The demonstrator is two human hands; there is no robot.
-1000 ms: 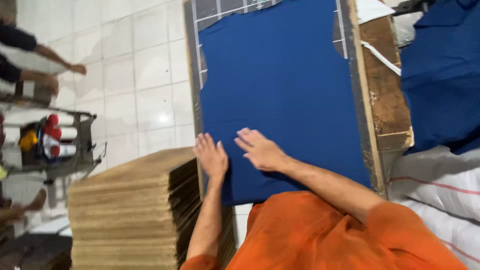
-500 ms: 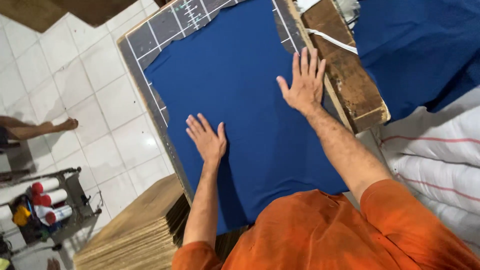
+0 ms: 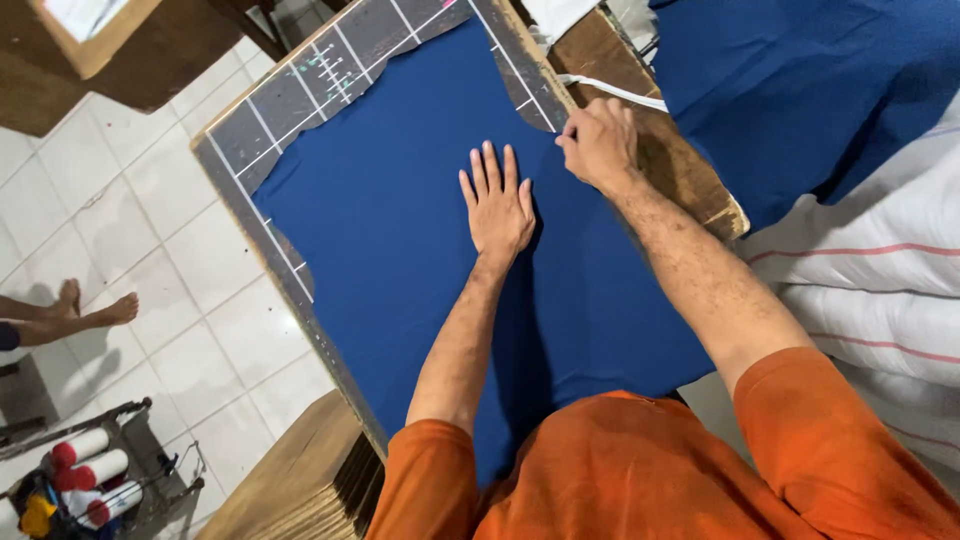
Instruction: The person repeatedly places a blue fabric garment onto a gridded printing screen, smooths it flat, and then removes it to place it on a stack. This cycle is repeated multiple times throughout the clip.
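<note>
A piece of dark blue fabric [image 3: 400, 230] lies spread flat on a grey gridded board [image 3: 300, 100]. My left hand [image 3: 497, 205] rests palm down on the middle of the fabric, fingers spread. My right hand [image 3: 598, 142] is at the fabric's right edge, where the cloth meets the board's rim, with fingers curled and pinching that edge. Orange sleeves cover both my upper arms.
A worn wooden bench [image 3: 690, 170] runs along the board's right side, with a white strip [image 3: 615, 92] on it. More blue fabric [image 3: 800, 90] and white striped cloth [image 3: 880, 270] lie to the right. Stacked cardboard [image 3: 300, 490], a rack of thread cones [image 3: 90, 480] and another person's bare feet [image 3: 95, 305] are at left.
My left hand slid up and right to the fabric's middle. My right hand went from lying flat to pinching the fabric's right edge. The camera view has shifted too.
</note>
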